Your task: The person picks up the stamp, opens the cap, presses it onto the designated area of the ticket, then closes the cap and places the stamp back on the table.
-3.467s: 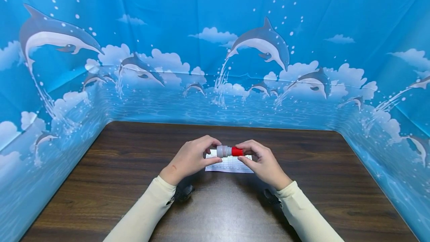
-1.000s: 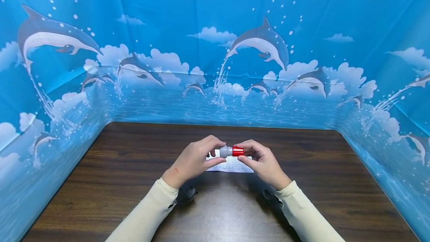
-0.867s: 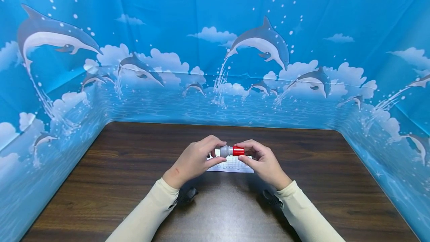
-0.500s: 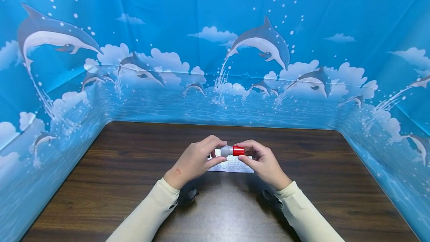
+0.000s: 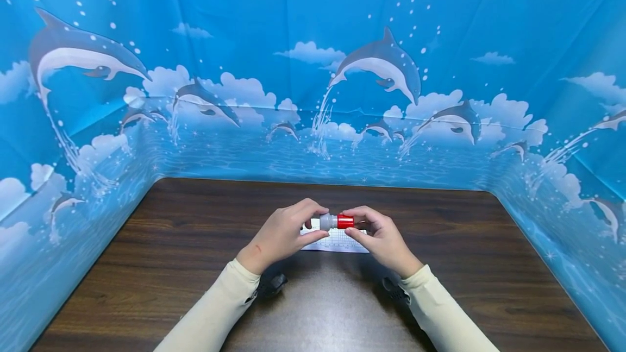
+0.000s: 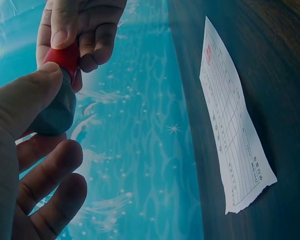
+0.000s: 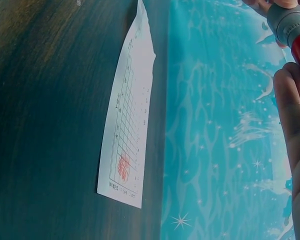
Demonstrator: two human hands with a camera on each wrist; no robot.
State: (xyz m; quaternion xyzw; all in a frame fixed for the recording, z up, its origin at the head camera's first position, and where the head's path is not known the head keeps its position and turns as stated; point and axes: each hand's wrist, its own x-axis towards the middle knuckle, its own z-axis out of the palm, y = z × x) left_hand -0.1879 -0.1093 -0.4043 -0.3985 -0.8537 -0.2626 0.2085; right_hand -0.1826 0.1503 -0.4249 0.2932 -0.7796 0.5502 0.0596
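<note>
A stamp with a grey rounded part (image 5: 325, 222) and a red part (image 5: 345, 221) is held level between both hands, above the table. My left hand (image 5: 281, 232) pinches the grey part between thumb and index finger; its other fingers are loosely bent below, as the left wrist view shows. The red part is pinched by my right hand (image 5: 383, 238) from the other side. In the right wrist view, a ribbed ring (image 7: 296, 31) shows between the grey and red parts. Beneath them lies a printed paper slip (image 5: 337, 242) with a red stamped mark (image 7: 123, 167).
The dark wood table (image 5: 313, 308) reaches back to a blue curtain (image 5: 313, 145) printed with dolphins and clouds, which also encloses both sides. Black wrist cameras (image 5: 274, 284) sit under the cream sleeves (image 5: 210, 308).
My left hand has shifted slightly right, toward the right hand. The grey part, blurred in the oldest frame, now shows sharply. Both hands keep their hold on the stamp.
</note>
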